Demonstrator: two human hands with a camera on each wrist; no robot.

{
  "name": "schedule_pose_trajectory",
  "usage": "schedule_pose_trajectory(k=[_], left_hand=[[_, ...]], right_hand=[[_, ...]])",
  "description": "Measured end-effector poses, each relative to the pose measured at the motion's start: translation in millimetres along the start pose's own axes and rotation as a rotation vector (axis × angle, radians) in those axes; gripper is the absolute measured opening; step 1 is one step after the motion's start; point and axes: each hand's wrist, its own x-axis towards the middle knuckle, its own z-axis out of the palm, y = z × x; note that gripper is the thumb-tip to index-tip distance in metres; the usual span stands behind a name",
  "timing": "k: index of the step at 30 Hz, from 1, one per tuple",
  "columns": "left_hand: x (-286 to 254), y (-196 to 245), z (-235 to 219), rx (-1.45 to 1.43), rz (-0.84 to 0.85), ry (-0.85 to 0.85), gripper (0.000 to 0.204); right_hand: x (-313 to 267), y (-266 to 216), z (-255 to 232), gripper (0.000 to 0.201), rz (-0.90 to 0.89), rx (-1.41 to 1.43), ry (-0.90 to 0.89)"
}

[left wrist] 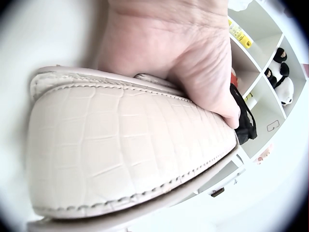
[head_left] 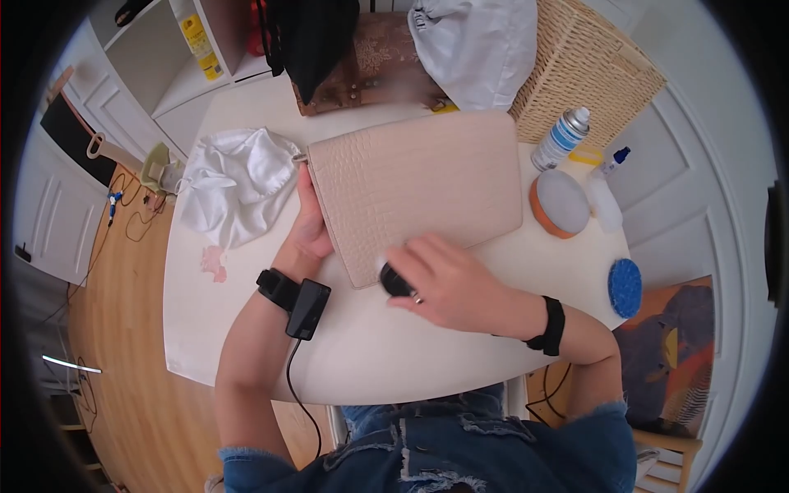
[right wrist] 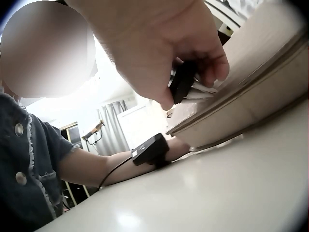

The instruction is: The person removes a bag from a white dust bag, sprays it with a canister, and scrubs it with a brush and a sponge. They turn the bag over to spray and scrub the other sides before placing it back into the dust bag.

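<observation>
A pale pink crocodile-embossed handbag lies flap up on the white table, tilted a little. My left hand holds it by its left side, the thumb along the edge; in the left wrist view the bag's stitched side panel fills the foreground. My right hand grips a small black brush at the bag's front lower edge. In the right wrist view, white bristles point toward the bag, close to its edge. The fingers partly hide the brush.
White satin cloth lies crumpled at left. On the right are a spray can, a round orange-sided tub, a small blue-capped bottle and a blue scrub pad. A wicker basket and brown chest stand behind.
</observation>
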Motion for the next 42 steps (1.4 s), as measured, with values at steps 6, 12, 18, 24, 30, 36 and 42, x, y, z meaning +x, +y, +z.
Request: schedule_pose_trajectory(k=[6,12,18,24,30,36,42], left_hand=[[-0.5,-4.7,19.4,0.154,0.035,0.271,0.086],[3.1,-4.6,30.8,0.243,0.02,0.485,0.082],[1.3,-6.0,34.4,0.334,0.029,0.474,0.081],[3.0,-7.2,47.1,0.288,0.021,0.443,0.078],[5.0,-5.8,43.1,0.315,0.055,0.403,0.079],[1.6,-7.9,47.6,0.304,0.017,0.425,0.08],[1.0,-6.4,43.1,0.415,-0.03,0.381,0.086]], right_hand=[[6.9,12.5,-19.2,0.054,0.064,-0.111,0.039],[4.4,40.0,-30.4,0.052,0.194,-0.105,0.213],[28.6,-7.4,2.4,0.057,-0.242,-0.071,-0.261],[83.9,11.6,-12.7,0.057,-0.188,-0.171,0.039],[68.1,-1.9,-7.2,0.057,-0.173,-0.135,-0.071],[80.4,-6.7,-12.4,0.052,-0.187,-0.192,-0.143],[120.7,25.9,-22.9,0.043,0.069,-0.138,0.346]])
